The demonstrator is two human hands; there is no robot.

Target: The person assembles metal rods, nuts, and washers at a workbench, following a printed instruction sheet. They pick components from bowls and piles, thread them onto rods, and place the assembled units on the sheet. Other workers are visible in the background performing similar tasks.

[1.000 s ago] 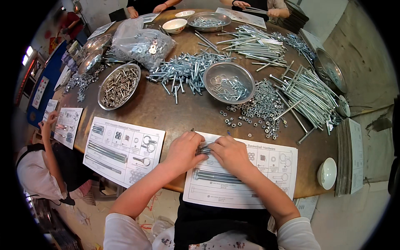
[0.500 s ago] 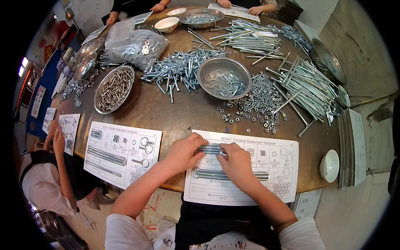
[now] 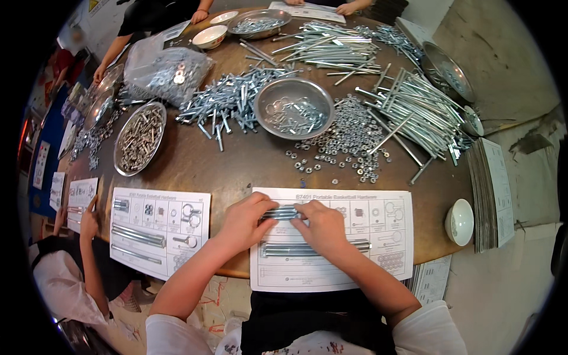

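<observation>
My left hand [image 3: 245,220] and my right hand [image 3: 322,226] are closed on the two ends of a small bundle of short silver bolts [image 3: 283,212]. The bundle lies sideways on the upper left part of a printed sheet [image 3: 355,283] with pictures of hardware. Just below it, several long silver bolts [image 3: 287,249] rest on the same sheet, partly covered by my right hand and forearm. My fingertips hide the bundle's ends.
Beyond the sheet are loose nuts [image 3: 355,133], a metal bowl [image 3: 260,118] of rings and bolts, bolt piles [image 3: 228,97] and long bolts [image 3: 414,118]. Left lie another sheet [image 3: 136,260] with bolts and a bowl [image 3: 160,133]. A white bowl [image 3: 460,222] stands right. Co-workers sit around the table.
The view has shifted, so the table's contents sit further left. Both my hands stay on the short bolts. A co-worker's arm at the far left now reaches toward the bowls there.
</observation>
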